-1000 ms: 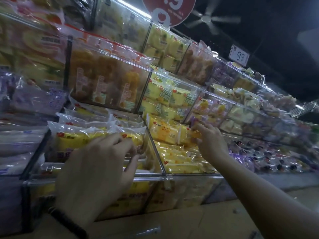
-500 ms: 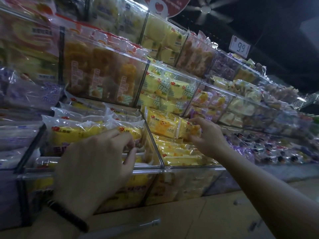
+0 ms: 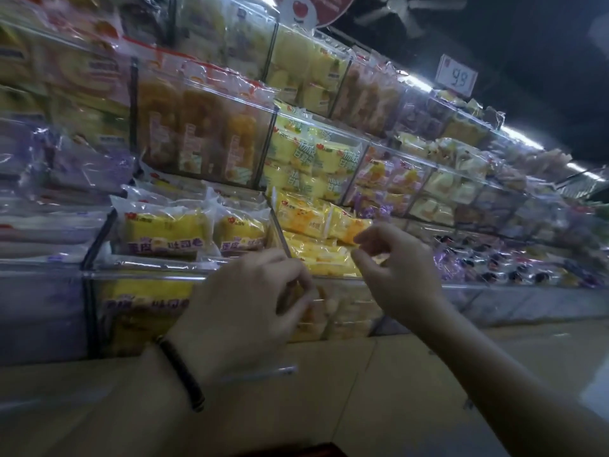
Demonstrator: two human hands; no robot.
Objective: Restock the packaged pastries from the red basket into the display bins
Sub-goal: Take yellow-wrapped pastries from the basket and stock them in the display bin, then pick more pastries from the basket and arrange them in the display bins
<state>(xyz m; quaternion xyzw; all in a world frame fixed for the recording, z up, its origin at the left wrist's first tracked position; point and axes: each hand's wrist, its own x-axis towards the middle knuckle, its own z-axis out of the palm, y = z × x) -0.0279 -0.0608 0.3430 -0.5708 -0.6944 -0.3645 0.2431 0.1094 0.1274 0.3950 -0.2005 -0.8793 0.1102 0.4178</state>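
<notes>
Head view: yellow plastic-wrapped pastry packs (image 3: 164, 230) lie stacked in clear acrylic display bins (image 3: 148, 275). Just in front of the bins' front edge hover the left hand (image 3: 244, 311) and right hand (image 3: 398, 272), fingers loosely curled, both empty.

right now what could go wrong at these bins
1. The yellow packs are heaped above the bin's front rim; a nudge from the right hand could tip them out.
2. The left hand is close to the thin divider and might catch it.
3. The next bin's packs look similar, so a mix-up is possible.
</notes>
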